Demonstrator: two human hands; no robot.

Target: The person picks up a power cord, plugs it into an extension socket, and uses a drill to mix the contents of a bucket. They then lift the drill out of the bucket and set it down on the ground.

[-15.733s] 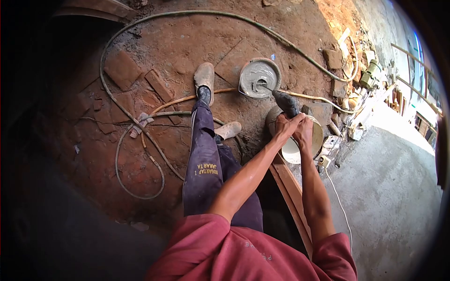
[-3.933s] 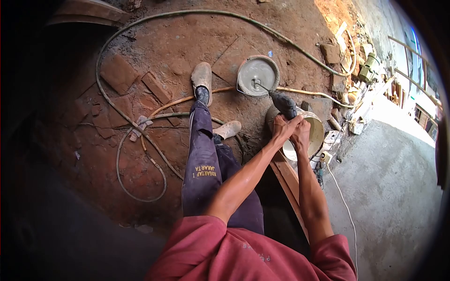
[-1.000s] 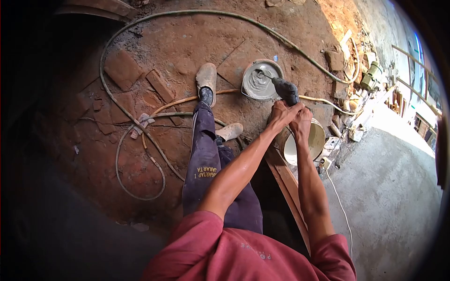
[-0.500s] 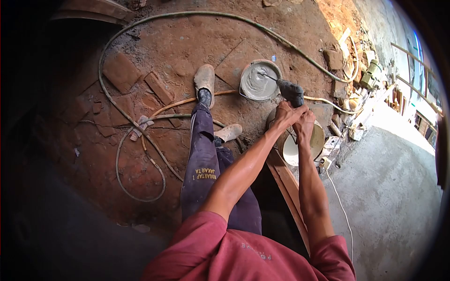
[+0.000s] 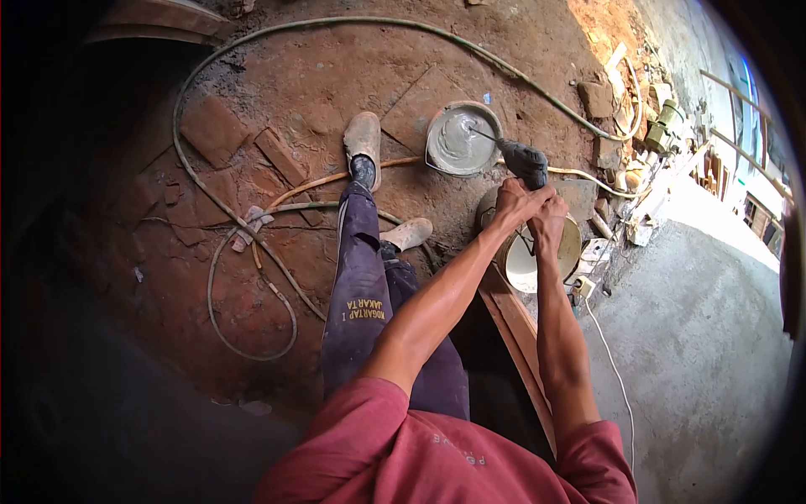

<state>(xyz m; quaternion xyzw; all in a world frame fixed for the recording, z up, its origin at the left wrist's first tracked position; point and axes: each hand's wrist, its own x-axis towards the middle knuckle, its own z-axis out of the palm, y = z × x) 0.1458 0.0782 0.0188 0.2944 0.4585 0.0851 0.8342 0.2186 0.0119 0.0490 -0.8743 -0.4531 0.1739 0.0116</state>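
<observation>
Ahead and slightly left of both hands, bucket [image 5: 430,149] sits on dirt floor [image 5: 327,71], holding grey mix [image 5: 456,153]. Drill [image 5: 526,162] lies just beyond the hands; its rod [image 5: 486,135] slants forward-left into the mix, lower end hidden. Long axis of drill and rod thus points from grip toward bucket. Left hand [image 5: 519,204] is the nearer to bucket; right hand [image 5: 548,220] is close against it, a little farther right and back. Grip: both hands closed on drill; exact finger placement not visible. Pose: left arm [image 5: 445,294] reaches diagonally forward-right, right arm [image 5: 561,336] nearly straight forward, the two converging at drill. Pail [image 5: 573,250] shows beneath the hands; contact, cannot tell.
</observation>
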